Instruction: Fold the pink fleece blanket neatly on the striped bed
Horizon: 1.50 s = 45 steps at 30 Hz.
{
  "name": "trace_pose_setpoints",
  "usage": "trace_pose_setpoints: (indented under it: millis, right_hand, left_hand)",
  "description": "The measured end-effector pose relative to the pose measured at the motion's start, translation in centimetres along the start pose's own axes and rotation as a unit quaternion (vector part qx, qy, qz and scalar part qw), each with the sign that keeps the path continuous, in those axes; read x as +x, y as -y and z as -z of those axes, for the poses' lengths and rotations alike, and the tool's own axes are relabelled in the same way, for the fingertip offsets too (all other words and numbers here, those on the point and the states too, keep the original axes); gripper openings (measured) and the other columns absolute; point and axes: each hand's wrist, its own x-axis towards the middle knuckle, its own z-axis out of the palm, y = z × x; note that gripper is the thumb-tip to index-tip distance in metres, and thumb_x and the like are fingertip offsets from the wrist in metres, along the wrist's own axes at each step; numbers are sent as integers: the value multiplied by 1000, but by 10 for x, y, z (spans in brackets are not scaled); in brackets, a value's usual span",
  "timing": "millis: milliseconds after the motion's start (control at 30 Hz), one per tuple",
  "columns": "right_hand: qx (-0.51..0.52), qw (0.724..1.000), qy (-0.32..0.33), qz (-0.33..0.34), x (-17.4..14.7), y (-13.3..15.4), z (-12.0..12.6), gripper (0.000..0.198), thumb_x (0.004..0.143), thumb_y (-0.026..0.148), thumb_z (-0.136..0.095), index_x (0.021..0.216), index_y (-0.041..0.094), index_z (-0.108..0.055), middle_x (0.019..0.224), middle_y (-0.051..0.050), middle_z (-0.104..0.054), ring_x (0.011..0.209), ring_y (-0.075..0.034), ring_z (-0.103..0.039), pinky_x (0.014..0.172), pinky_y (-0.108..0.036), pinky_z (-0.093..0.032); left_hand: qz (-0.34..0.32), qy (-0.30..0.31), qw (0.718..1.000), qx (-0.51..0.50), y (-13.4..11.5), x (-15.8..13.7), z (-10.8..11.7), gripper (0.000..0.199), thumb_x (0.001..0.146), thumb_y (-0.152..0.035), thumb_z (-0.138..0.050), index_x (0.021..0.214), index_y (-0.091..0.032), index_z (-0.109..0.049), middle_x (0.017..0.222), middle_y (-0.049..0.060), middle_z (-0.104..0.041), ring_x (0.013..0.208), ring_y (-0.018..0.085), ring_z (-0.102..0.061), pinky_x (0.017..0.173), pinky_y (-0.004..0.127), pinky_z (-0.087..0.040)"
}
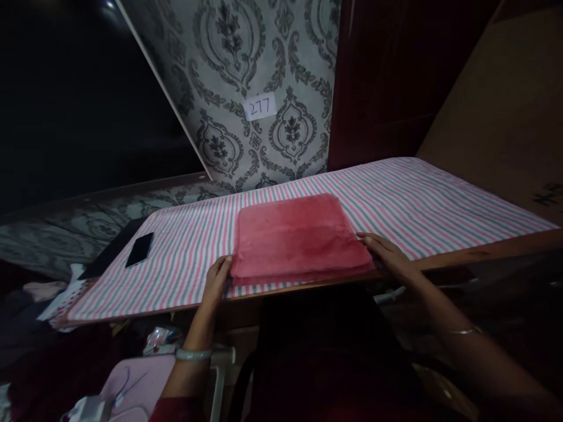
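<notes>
A pinkish-red plush cloth [290,234], folded into a flat rectangle with layers showing along its near edge, lies on a striped tablecloth [185,252]. At its near left corner is my left hand [217,276], closed on the edge with the thumb uppermost and the other fingers partly hidden. My right hand [383,251] grips the right edge close to the near right corner, its fingers drawn together and their tips partly hidden by the fabric. Both hands are at table height, and the cloth rests on the table between them.
Left on the table lies a dark phone [139,249]. A large black screen [88,99] stands behind at the left, and a cardboard panel [505,117] leans at the right. The wooden table edge [475,251] runs in front; below left is a pink stool or chair seat [141,375].
</notes>
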Motion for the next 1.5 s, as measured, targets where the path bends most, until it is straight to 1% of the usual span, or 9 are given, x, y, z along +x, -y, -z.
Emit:
trace_pose_setpoints:
  millis: [167,400,467,567,667,800,967,1200,1500]
  right_hand:
    - [-101,993,-3,54,-13,-9,-14,65,78,53,-68,134,21,-63,130,-12,-68,121,-32,-63,105,-47,-50]
    - [-137,988,6,67,-14,-22,-9,62,84,48,-59,137,16,-58,131,-14,-67,119,-31,-65,103,-47,-52]
    - [-166,982,-19,89,-13,-11,-7,59,88,46,-52,138,15,-58,131,-16,-67,119,-32,-64,102,-49,-53]
    - [-248,947,-79,188,-8,20,-17,55,95,40,-41,141,14,-56,138,-17,-62,129,-32,-57,110,-52,-44]
    - [-331,904,-36,267,2,58,-50,54,99,34,-33,144,12,-53,145,-16,-57,137,-31,-50,115,-51,-37]
    - [-444,860,38,248,11,82,-100,55,99,27,-33,150,16,-49,156,-13,-46,147,-33,-35,117,-58,-29]
    - [-506,832,65,220,6,58,-126,56,98,28,-37,153,21,-46,161,-9,-39,149,-32,-31,118,-59,-26]
    - [-511,827,64,225,3,48,-126,57,97,25,-35,153,19,-46,161,-9,-39,150,-31,-31,119,-60,-24]
    - [-497,835,56,232,3,42,-126,56,99,27,-33,153,19,-46,161,-10,-38,150,-30,-31,120,-58,-24]
  left_hand:
    - [28,-4,999,46,3,-8,-14,53,66,-72,-68,71,-20,-63,64,-2,-56,64,16,-50,60,28,-41]
    - [10,-21,999,38,20,-11,-11,56,72,-73,-59,78,-18,-66,72,5,-67,72,22,-62,65,33,-51]
    - [-15,-56,995,85,15,-11,-8,58,75,-72,-55,85,-16,-68,80,11,-70,81,28,-67,72,41,-55]
    - [-93,-106,980,141,-8,-13,-20,59,83,-62,-54,114,-14,-67,126,21,-67,125,37,-57,106,55,-45]
    - [-207,-17,949,236,-47,-16,-60,56,97,-45,-41,142,-14,-53,154,17,-49,146,30,-40,122,52,-28]
    - [-248,116,882,382,-88,-11,-122,60,101,-35,-37,156,-13,-35,165,15,-31,154,29,-24,125,55,-18]
    - [-203,184,842,466,-78,-3,-148,63,103,-45,-34,158,-14,-33,166,14,-29,155,29,-22,126,59,-13]
    - [-195,164,838,482,-60,-2,-135,67,102,-53,-35,159,-17,-32,167,12,-26,155,29,-21,125,61,-14]
    - [-79,69,858,502,-26,-4,-58,68,102,-50,-31,159,-12,-30,167,17,-23,156,31,-19,122,63,-16]
